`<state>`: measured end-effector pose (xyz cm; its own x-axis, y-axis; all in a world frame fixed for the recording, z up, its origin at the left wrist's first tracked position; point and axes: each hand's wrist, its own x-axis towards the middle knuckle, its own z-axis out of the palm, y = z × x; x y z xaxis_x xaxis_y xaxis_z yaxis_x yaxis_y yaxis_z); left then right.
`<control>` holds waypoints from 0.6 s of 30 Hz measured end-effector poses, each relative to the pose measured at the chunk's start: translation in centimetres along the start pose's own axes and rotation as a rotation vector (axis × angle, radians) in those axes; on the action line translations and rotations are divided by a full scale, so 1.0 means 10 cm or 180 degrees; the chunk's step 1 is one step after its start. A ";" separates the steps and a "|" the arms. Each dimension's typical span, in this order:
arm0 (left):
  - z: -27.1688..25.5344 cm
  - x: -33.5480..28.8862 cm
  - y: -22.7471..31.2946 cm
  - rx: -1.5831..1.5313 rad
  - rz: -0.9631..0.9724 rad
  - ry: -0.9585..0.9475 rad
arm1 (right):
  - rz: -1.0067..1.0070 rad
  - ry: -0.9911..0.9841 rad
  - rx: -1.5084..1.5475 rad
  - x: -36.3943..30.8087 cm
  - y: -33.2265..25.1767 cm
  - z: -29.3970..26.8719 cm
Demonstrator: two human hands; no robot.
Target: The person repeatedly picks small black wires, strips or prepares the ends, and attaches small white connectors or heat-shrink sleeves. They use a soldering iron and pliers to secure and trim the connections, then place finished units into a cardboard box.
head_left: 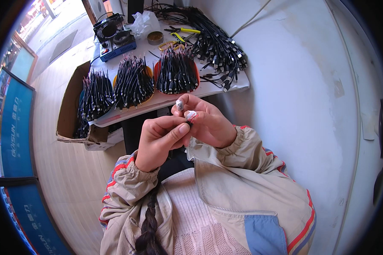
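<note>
Small workshop, cable bundles (134, 80) on table (225, 87), soldering station (115, 44)

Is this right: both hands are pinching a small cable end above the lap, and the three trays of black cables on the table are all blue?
Not quite. The head view shows the trays as orange to red, not blue. The rest holds: the left hand and right hand pinch a small cable end above the lap.

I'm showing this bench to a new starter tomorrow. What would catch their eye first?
Most likely the two hands close together mid-frame: the left hand and the right hand pinch a small white and red part between them. Behind them, on the white table, black cable bundles stand in orange trays, with a loose pile of cables beyond.
</note>
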<state>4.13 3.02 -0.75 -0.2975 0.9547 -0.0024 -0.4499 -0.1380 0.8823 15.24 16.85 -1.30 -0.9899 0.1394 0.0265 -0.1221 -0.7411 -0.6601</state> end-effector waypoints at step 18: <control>-0.06 -0.10 -0.01 0.0652 0.0151 0.0230 | -0.1531 0.0494 -0.4929 -0.07 -0.07 0.11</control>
<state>3.99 1.97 -1.14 -0.3772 0.9260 0.0143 -0.2556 -0.1189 0.9595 15.91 16.52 -0.02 -0.8560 0.2822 0.4332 -0.1201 0.7064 -0.6975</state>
